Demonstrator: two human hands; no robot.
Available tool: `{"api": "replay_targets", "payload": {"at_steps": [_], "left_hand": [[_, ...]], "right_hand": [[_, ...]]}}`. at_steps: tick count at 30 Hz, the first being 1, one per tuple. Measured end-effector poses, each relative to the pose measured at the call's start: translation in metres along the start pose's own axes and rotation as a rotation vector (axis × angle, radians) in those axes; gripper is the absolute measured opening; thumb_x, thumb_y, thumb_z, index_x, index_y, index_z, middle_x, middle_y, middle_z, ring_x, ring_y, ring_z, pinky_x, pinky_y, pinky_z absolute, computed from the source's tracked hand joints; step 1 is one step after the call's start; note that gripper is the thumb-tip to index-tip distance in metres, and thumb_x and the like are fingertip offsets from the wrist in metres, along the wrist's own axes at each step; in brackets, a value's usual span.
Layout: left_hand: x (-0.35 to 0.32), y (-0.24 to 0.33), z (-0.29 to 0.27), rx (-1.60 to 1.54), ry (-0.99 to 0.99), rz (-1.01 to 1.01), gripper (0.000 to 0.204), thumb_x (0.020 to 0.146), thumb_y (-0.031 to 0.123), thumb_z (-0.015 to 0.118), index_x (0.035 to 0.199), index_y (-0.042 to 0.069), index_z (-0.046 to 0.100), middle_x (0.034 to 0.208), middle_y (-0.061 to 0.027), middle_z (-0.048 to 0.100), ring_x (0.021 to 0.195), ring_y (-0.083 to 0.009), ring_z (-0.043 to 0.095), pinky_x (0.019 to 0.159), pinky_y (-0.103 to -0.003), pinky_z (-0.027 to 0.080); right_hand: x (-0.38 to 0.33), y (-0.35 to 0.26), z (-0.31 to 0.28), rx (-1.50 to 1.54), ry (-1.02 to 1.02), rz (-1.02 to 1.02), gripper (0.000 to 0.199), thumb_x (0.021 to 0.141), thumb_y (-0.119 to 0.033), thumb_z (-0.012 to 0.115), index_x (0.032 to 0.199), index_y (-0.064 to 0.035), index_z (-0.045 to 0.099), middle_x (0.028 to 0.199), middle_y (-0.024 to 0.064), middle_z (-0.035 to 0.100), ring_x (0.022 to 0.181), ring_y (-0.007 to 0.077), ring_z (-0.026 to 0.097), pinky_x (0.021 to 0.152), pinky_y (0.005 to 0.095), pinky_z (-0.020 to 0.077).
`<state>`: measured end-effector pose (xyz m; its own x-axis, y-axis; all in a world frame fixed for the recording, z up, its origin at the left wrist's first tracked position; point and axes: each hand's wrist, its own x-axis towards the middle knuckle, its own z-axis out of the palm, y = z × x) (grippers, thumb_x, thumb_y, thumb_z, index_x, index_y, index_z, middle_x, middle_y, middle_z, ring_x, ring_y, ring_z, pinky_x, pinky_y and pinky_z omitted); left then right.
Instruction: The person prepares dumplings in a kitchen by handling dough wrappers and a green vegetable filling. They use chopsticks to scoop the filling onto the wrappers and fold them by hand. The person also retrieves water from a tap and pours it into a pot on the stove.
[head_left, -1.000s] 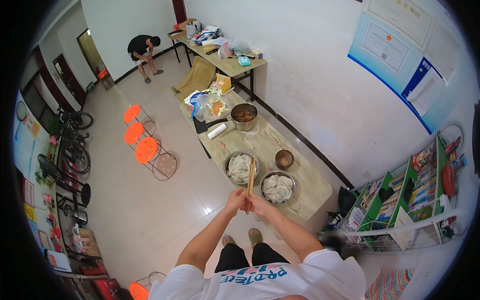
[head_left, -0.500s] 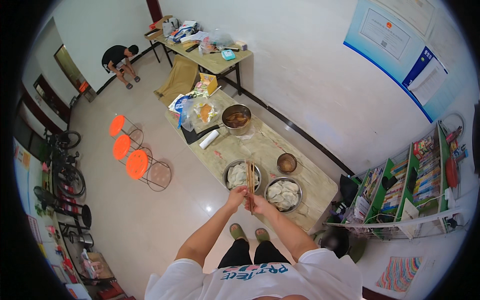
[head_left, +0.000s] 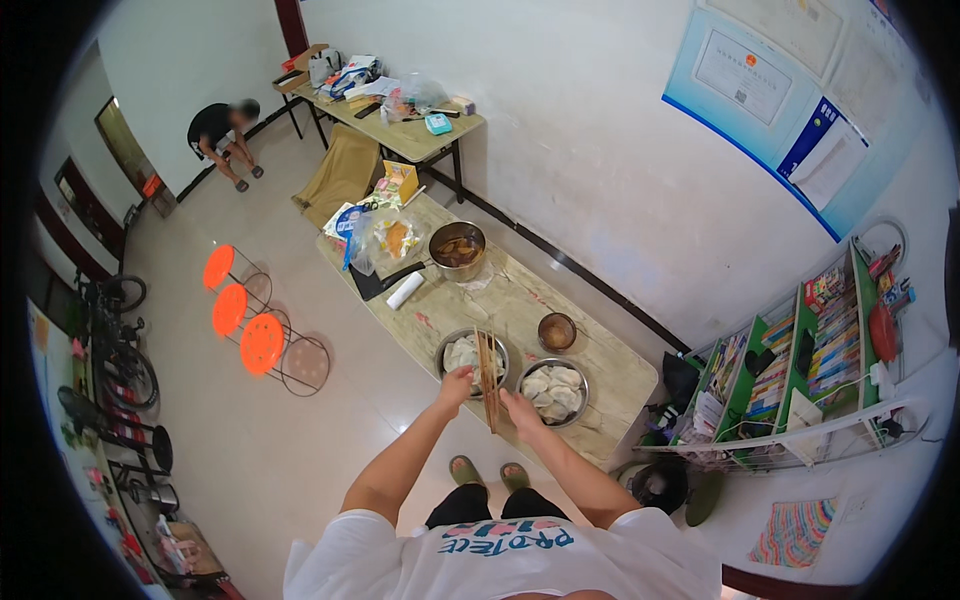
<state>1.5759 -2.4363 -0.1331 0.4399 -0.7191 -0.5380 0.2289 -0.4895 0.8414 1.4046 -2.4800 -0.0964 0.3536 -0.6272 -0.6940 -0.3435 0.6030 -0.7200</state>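
The right hand (head_left: 520,408) pinched a bundle of long wooden sticks (head_left: 487,378) near its lower end; the left hand (head_left: 457,385) was curled beside the bundle, just left of it, though contact was unclear. The sticks stood nearly upright over the marbled bench (head_left: 600,370), between two round metal bowls (head_left: 553,388) heaped with pale, folded dumplings. Beyond sat one small brown bowl (head_left: 557,331) and one steel pot (head_left: 457,249) of brown filling. Three orange round stools (head_left: 262,343) stood on the glossy floor.
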Motion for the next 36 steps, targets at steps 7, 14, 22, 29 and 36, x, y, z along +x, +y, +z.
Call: {"api": "replay_targets", "payload": {"at_steps": [7,14,22,29,36], "left_hand": [[-0.046,0.033,-0.006,-0.050,0.064,0.003,0.057,0.097,0.030,0.050,0.144,0.001,0.034,0.144,-0.0120,0.043,0.133,-0.0213,0.037,0.109,-0.033,0.027],[-0.149,0.001,-0.047,-0.048,0.324,0.017,0.067,0.097,0.043,0.042,0.147,0.003,0.024,0.156,-0.0182,0.013,0.145,-0.0286,0.009,0.116,-0.038,0.013],[-0.313,-0.085,-0.104,-0.231,0.679,-0.127,0.073,0.097,0.049,0.038,0.149,0.003,0.016,0.158,-0.0134,0.005,0.146,-0.0270,0.003,0.117,-0.040,0.008],[-0.496,-0.187,-0.096,-0.529,1.010,-0.122,0.077,0.097,0.047,0.039,0.150,0.004,0.005,0.158,-0.0138,0.005,0.146,-0.0273,0.004,0.117,-0.041,0.010],[-0.689,-0.324,-0.045,-0.620,1.316,-0.172,0.073,0.097,0.040,0.040,0.151,0.005,0.004,0.158,-0.0146,0.003,0.146,-0.0276,0.003,0.117,-0.041,0.011]], "right_hand": [[0.002,-0.050,-0.020,-0.053,-0.225,-0.191,0.074,0.098,-0.040,0.047,0.146,0.0069,0.015,0.154,0.0189,0.020,0.143,0.0235,0.019,0.114,0.0322,0.0171],[-0.009,-0.068,0.019,-0.418,-0.452,-0.284,0.064,0.099,-0.035,0.044,0.146,0.0016,0.022,0.146,0.0181,0.034,0.132,0.0271,0.035,0.106,0.0354,0.0299],[-0.039,-0.027,0.111,-0.836,-0.667,-0.444,0.073,0.097,-0.046,0.042,0.148,0.0000,0.016,0.156,0.0175,0.012,0.144,0.0318,0.013,0.115,0.0401,0.0187],[-0.158,0.043,0.187,-1.033,-0.865,-0.431,0.072,0.097,-0.043,0.043,0.148,0.0014,0.017,0.156,0.0176,0.009,0.145,0.0314,0.009,0.116,0.0410,0.0143],[-0.287,0.188,0.256,-1.196,-1.109,-0.590,0.074,0.097,-0.045,0.042,0.148,0.0000,0.016,0.157,0.0165,0.010,0.145,0.0306,0.008,0.117,0.0411,0.0138]]}}
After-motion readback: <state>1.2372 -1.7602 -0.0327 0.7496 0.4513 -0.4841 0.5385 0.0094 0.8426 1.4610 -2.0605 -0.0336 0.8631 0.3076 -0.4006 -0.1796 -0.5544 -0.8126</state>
